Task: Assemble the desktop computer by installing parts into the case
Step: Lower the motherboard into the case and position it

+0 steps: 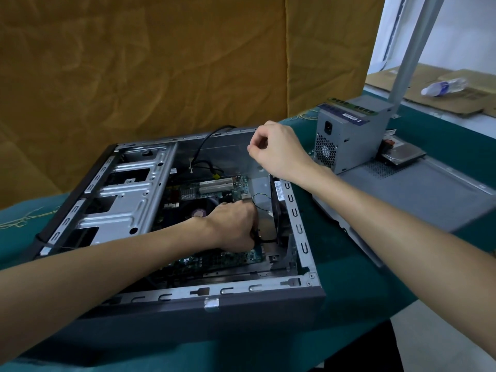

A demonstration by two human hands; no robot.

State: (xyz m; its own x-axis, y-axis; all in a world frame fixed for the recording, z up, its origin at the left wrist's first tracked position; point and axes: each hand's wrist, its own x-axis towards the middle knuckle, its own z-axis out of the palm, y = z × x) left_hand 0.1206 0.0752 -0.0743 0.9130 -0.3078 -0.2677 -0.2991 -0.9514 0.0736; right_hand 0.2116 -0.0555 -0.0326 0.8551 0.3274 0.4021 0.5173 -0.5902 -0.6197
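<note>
The open computer case [171, 304] lies on its side on the green-covered bench [357, 285], near the front edge, its inside facing up. The left forearm comes in from the lower left, crosses the case's front rim and dips inside; the left hand [233, 226] is knuckles-up over the motherboard [214, 260], fingers curled down around a black cable [264, 238] just beside the fan [276, 208] at the case's right wall. The right arm stretches in from the lower right, passing over the case's right rim; the right hand [273, 149] hovers above the far right corner of the case, wrist bent, fingers curled in with thumb against forefinger (whether it pinches something small I cannot tell). A power supply [346, 135] stands on the grey side panel [418, 194] towards the bench's right edge, with a hard drive [404, 155] just behind it. A plastic bottle [442, 87] lies on cardboard [429, 102] beyond the bench's far right corner
</note>
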